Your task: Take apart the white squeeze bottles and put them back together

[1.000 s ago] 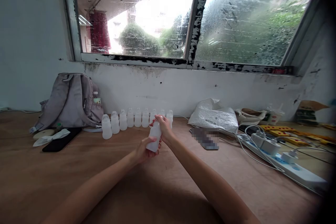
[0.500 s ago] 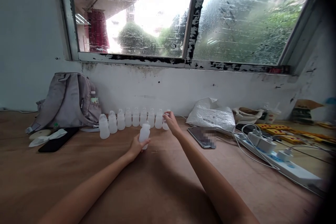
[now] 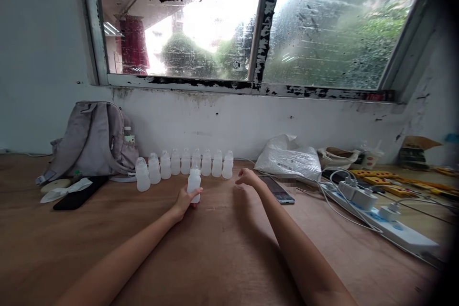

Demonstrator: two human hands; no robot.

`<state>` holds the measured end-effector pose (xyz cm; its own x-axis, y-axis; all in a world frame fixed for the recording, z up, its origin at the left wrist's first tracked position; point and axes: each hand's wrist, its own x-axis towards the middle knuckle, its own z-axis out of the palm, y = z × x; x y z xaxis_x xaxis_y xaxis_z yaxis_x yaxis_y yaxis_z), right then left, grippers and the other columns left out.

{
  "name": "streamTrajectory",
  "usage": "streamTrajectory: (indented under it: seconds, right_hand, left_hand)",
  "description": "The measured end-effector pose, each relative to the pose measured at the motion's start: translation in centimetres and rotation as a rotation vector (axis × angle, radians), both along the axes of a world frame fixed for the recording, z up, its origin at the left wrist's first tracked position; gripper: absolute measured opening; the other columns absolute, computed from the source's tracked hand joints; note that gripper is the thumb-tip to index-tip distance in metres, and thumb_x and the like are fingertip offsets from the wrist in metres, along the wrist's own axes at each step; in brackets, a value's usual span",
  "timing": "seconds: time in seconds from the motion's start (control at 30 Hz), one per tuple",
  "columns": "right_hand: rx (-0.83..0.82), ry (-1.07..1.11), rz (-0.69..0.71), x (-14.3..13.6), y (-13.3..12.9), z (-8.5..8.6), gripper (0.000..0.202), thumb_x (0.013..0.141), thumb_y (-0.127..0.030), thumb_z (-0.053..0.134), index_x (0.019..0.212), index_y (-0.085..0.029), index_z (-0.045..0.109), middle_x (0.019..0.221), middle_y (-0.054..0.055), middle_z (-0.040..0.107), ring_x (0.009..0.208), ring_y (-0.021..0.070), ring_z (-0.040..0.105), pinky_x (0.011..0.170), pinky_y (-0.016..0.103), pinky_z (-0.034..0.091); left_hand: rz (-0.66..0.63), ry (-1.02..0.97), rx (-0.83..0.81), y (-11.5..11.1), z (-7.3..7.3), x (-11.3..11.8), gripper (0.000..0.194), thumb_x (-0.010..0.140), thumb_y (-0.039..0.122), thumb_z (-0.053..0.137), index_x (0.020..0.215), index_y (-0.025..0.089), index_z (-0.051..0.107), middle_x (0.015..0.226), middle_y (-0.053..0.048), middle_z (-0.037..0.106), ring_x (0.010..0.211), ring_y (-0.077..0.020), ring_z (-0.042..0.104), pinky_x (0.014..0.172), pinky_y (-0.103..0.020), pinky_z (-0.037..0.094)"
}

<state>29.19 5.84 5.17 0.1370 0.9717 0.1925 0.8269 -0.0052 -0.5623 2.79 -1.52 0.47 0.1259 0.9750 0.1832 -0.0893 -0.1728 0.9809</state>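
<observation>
My left hand (image 3: 185, 201) is wrapped round a frosted white baby bottle (image 3: 194, 182), which is upright with its clear top showing above the fingers. Beyond it, several similar baby bottles (image 3: 165, 166) stand in a curved row near the wall. The rightmost one (image 3: 227, 165) is nearest to my right hand (image 3: 250, 178), which hovers over the table apart from the row. Its fingers are loosely bent and apart, with nothing visible between them. The held bottle partly covers one bottle of the row behind it.
A grey backpack (image 3: 96, 141) leans at the back left, beside a black phone (image 3: 77, 196) and a tissue (image 3: 66, 190). To the right lie a second phone (image 3: 278, 190), a silvery plastic bag (image 3: 291, 158) and a power strip (image 3: 405, 229) with loose white cables.
My right hand has let go of the rightmost bottle and moved right and toward me. The bottle in my left hand has shifted slightly left and stands more upright.
</observation>
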Motion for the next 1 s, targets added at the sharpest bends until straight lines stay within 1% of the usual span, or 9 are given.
streamTrajectory:
  seconds: [0.23,0.4,0.47,0.53,0.63,0.73,0.83,0.9,1.0]
  right_hand:
    - [-0.064,-0.032,0.027,-0.7,-0.8,0.7,0.024,0.04,-0.019,0.074,0.053,-0.016,0.054,0.06,0.003,0.056,0.069,0.0228,0.056,0.057,0.03,0.04]
    - [0.044,0.055,0.168,-4.6,-2.4,2.4,0.035,0.059,-0.034,0.067,0.087,-0.015,0.058,0.089,0.008,0.058,0.085,0.0197,0.054,0.068,0.026,0.041]
    - [-0.001,0.281,0.401,-7.4,-3.5,2.5,0.039,0.068,-0.04,0.06,0.099,-0.017,0.054,0.091,0.006,0.059,0.081,0.0153,0.056,0.066,0.022,0.043]
    - [-0.102,0.549,0.595,-10.3,-4.7,2.3,0.043,0.065,-0.041,0.062,0.1,-0.017,0.054,0.089,0.005,0.06,0.079,0.015,0.056,0.066,0.023,0.043]
    - [-0.106,0.877,0.608,-13.4,-6.1,1.9,0.035,0.065,-0.041,0.062,0.085,-0.013,0.056,0.075,0.005,0.061,0.071,0.0155,0.056,0.06,0.024,0.044]
    - [-0.115,1.05,0.559,-14.3,-6.6,1.9,0.028,0.068,-0.038,0.06,0.076,-0.013,0.052,0.067,0.006,0.06,0.062,0.0144,0.055,0.054,0.023,0.043]
    - [-0.151,1.104,0.582,-13.9,-6.6,2.3,0.021,0.069,-0.033,0.058,0.073,-0.014,0.051,0.067,0.006,0.061,0.058,0.0129,0.054,0.051,0.022,0.042]
    - [-0.229,1.197,0.651,-13.4,-6.8,2.7,0.021,0.071,-0.034,0.055,0.071,-0.014,0.05,0.074,0.006,0.062,0.063,0.0138,0.056,0.055,0.023,0.044]
    - [-0.33,1.335,0.875,-12.6,-7.2,3.5,0.025,0.071,-0.042,0.054,0.076,-0.017,0.05,0.095,0.006,0.06,0.086,0.0185,0.056,0.071,0.029,0.045]
  left_hand:
    - [0.0,0.031,0.01,0.3,-0.2,0.0,0.034,0.063,0.042,0.062,0.077,0.013,0.05,0.06,0.0,0.051,0.046,-0.0101,0.051,0.033,-0.017,0.034]
    - [0.045,0.204,0.106,0.2,0.0,0.1,0.036,0.062,0.041,0.062,0.083,0.014,0.051,0.062,0.0,0.053,0.045,-0.0107,0.05,0.033,-0.019,0.035]
    - [0.058,0.299,0.177,-0.1,0.3,0.2,0.036,0.061,0.039,0.063,0.086,0.015,0.053,0.063,0.0,0.053,0.045,-0.0103,0.048,0.034,-0.019,0.034]
    - [0.063,0.353,0.206,-0.6,0.9,0.4,0.034,0.061,0.036,0.062,0.086,0.015,0.054,0.061,0.0,0.054,0.043,-0.0099,0.047,0.035,-0.019,0.033]
    - [0.042,0.327,0.144,-1.3,1.8,0.8,0.024,0.062,0.032,0.061,0.077,0.014,0.055,0.053,0.001,0.052,0.041,-0.0102,0.046,0.035,-0.02,0.031]
    - [-0.09,0.223,0.028,-1.9,2.6,1.2,0.017,0.063,0.029,0.057,0.062,0.012,0.054,0.046,0.001,0.049,0.037,-0.0098,0.043,0.033,-0.02,0.028]
    - [-0.22,0.069,-0.097,-2.4,3.3,1.3,0.02,0.064,0.03,0.055,0.062,0.011,0.053,0.051,-0.002,0.052,0.038,-0.0087,0.044,0.031,-0.018,0.024]
    - [-0.381,-0.14,-0.254,-2.9,3.9,1.2,0.026,0.064,0.036,0.053,0.071,0.01,0.054,0.058,-0.003,0.053,0.04,-0.0074,0.044,0.03,-0.016,0.021]
    - [-0.695,-0.461,-0.439,-3.7,4.9,1.1,0.035,0.065,0.042,0.048,0.081,0.011,0.051,0.06,-0.001,0.05,0.04,-0.0051,0.041,0.029,-0.013,0.016]
